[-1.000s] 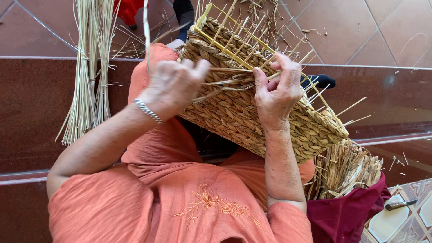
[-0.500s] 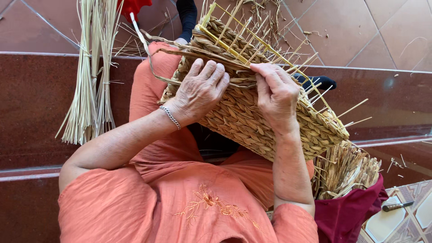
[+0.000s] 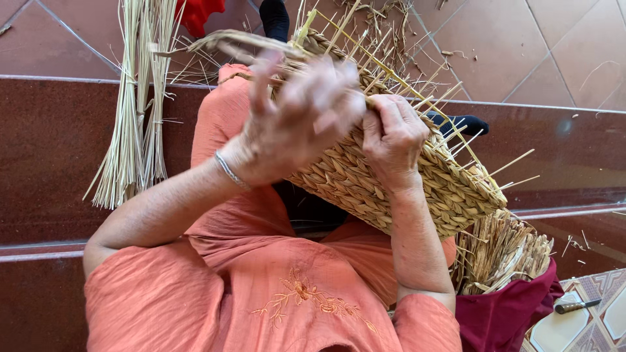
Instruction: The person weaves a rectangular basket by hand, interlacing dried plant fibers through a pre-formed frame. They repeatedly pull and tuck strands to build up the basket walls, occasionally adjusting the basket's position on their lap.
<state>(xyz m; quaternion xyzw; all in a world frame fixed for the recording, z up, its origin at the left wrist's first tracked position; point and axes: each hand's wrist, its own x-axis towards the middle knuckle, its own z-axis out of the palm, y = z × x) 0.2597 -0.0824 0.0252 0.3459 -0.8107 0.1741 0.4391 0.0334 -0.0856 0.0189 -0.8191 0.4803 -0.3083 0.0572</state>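
Woven basket (image 3: 391, 176) gripped by right hand (image 3: 391, 140); blurred left hand (image 3: 297, 120) pinches a strand; straw bundle (image 3: 137, 104) alongside.

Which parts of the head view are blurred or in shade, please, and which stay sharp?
In the head view the left hand is smeared by motion blur, and the straw strand it pulls is soft too; the right hand and the woven basket are sharp. Daylight is bright and even on the floor tiles, while the lap under the basket lies in shadow.
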